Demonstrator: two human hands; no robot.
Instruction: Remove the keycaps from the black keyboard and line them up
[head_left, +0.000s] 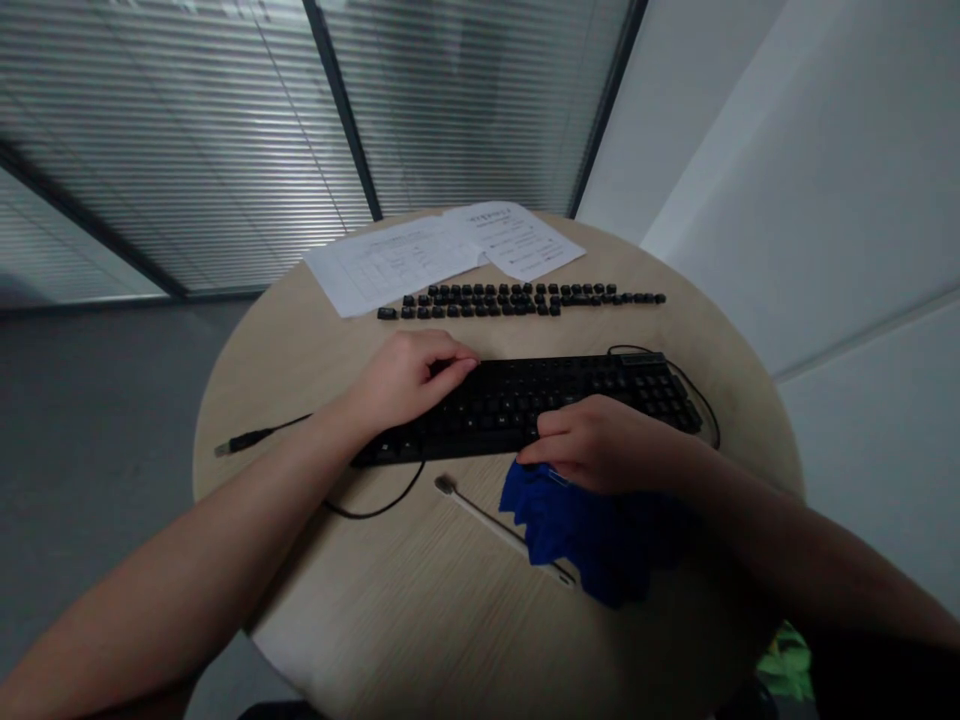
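A black keyboard [480, 415] lies on the round wooden table, with bare patches in its upper rows where keycaps are off. At its back edge, my left hand [409, 378] is closed, thumb and index finger pinched together. Whatever sits between those fingertips is too small or hidden to make out. My right hand [600, 440] is curled shut over the keyboard's front edge, its fingertips close to the space bar. Beneath that hand and wrist spreads a crumpled blue cloth [592, 545]. A thin white-handled brush [491, 525] with a dark head lies left of the cloth.
Loose black keycaps [491, 300] form several rows behind the keyboard. Printed sheets of paper [405, 260] rest at the table's far edge. A cable with a USB plug [244, 442] reaches out to the left. Glass panels with blinds [480, 110] and a wall [862, 200] stand beyond.
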